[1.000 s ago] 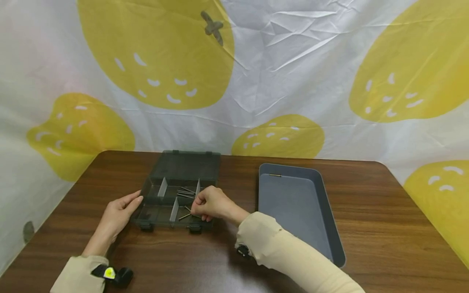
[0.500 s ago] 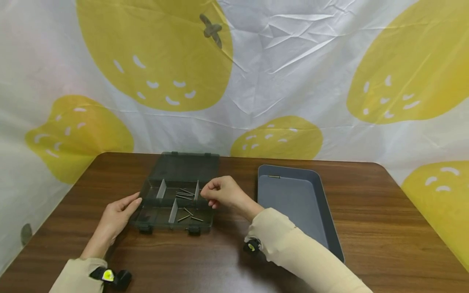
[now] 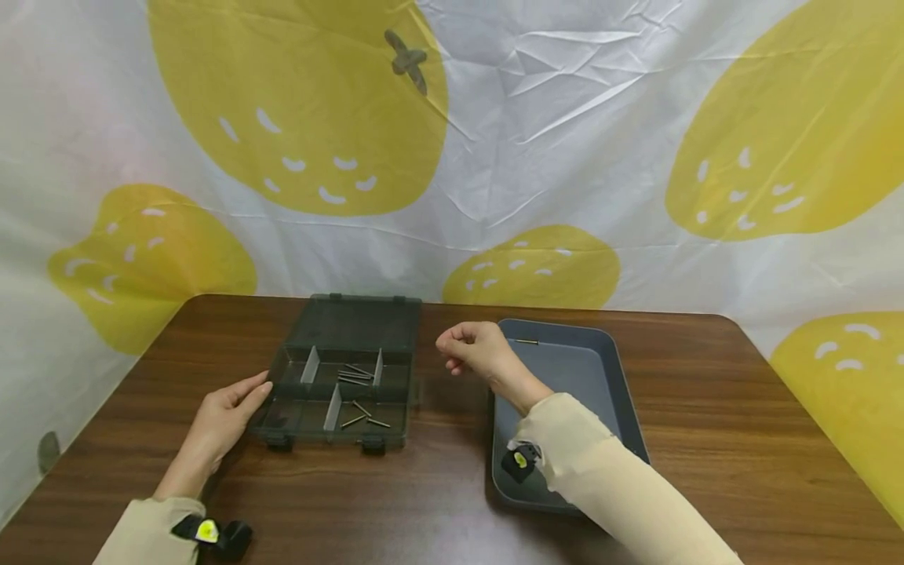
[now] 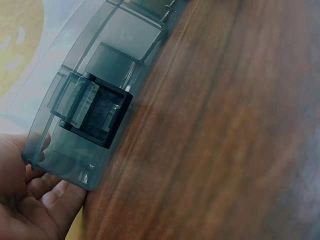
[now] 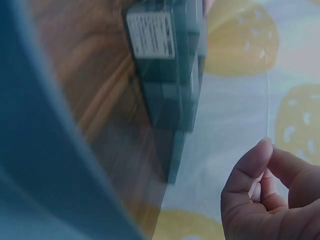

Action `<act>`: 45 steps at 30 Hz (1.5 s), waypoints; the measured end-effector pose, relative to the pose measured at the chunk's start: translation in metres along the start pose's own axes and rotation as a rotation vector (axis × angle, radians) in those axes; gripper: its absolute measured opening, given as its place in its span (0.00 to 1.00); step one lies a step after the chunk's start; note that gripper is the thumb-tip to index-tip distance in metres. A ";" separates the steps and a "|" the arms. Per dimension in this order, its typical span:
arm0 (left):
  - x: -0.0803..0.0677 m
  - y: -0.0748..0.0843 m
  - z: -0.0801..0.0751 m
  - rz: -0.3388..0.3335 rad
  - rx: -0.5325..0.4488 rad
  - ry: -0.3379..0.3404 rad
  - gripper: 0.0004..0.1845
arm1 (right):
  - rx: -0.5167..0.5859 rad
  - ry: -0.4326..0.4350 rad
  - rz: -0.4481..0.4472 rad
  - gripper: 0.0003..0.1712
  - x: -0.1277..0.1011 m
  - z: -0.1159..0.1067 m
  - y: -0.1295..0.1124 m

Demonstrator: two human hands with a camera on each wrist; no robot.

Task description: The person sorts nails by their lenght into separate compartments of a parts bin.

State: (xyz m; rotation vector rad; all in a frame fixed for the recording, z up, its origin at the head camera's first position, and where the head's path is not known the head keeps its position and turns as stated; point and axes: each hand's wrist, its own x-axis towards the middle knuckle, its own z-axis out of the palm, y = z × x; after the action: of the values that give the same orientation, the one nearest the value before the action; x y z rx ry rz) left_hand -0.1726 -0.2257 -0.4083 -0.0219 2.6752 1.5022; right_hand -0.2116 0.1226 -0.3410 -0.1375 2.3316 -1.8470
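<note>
A dark see-through organiser box (image 3: 318, 430) lies open on the brown table, its lid flat behind it. Several thin metal pins (image 3: 356, 373) lie in its right compartments. My left hand (image 3: 240, 400) rests with straight fingers against the box's left side; the left wrist view shows that hand (image 4: 30, 200) at the box corner near a latch (image 4: 92, 112). My right hand (image 3: 459, 349) hovers between the box and a grey tray (image 3: 625, 392), its fingers curled with nothing seen in them. The right wrist view shows the same curled right hand (image 5: 272, 190). One pin (image 3: 526, 341) lies at the tray's far edge.
The table (image 3: 720, 439) runs right of the tray to its edge. A white cloth with yellow fruit shapes (image 3: 494, 157) hangs close behind the table. Small black wrist cameras sit on both sleeves.
My right hand has left the box's front right compartment, where more pins now lie, and has risen and moved right to the tray's near-left corner. My left hand has stayed put.
</note>
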 end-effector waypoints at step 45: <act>0.001 -0.001 -0.001 0.005 -0.002 0.009 0.33 | -0.069 0.384 0.156 0.13 0.020 -0.100 0.056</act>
State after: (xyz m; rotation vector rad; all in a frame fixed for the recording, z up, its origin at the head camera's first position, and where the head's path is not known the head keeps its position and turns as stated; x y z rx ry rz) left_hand -0.1740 -0.2264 -0.4086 -0.0217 2.6831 1.5100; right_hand -0.2482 0.2277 -0.3743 0.4157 2.5615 -1.8494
